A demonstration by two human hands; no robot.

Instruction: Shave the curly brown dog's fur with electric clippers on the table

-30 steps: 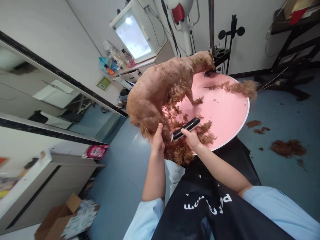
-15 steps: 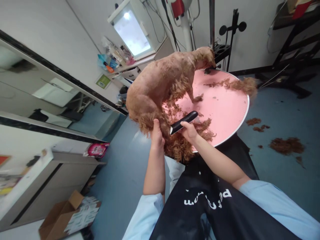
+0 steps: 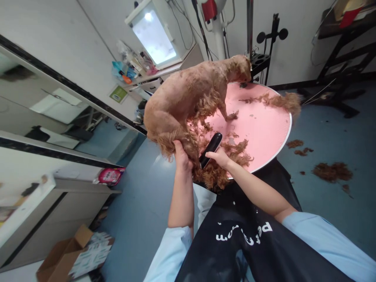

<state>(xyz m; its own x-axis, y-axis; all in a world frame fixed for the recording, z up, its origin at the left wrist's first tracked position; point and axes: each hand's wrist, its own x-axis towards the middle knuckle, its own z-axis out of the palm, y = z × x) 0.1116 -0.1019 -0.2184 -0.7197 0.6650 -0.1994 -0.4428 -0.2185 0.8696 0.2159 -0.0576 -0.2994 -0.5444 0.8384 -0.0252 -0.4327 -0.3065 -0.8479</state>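
Note:
A brown dog (image 3: 188,88) with a mostly close-clipped back stands on a round pink grooming table (image 3: 264,133), its head away from me. My left hand (image 3: 182,157) is closed around one of its hind legs, thumb on the longer fur. In my right hand (image 3: 219,156) is a black hair clipper (image 3: 212,148), its head end down against the lower part of that leg. The blade itself is hidden by fur. Loose brown fur (image 3: 213,174) lies heaped under the clipper at the near table edge.
More cut fur (image 3: 282,102) hangs over the table's far right rim, and clumps (image 3: 331,171) lie on the blue floor. A black tool holder (image 3: 260,60) stands behind the dog's head. An open cardboard box (image 3: 63,254) is at lower left.
The clipper has turned steeper, its rear end swinging left and its head end moving lower along the leg. My left hand still holds the leg, shifted slightly left in view.

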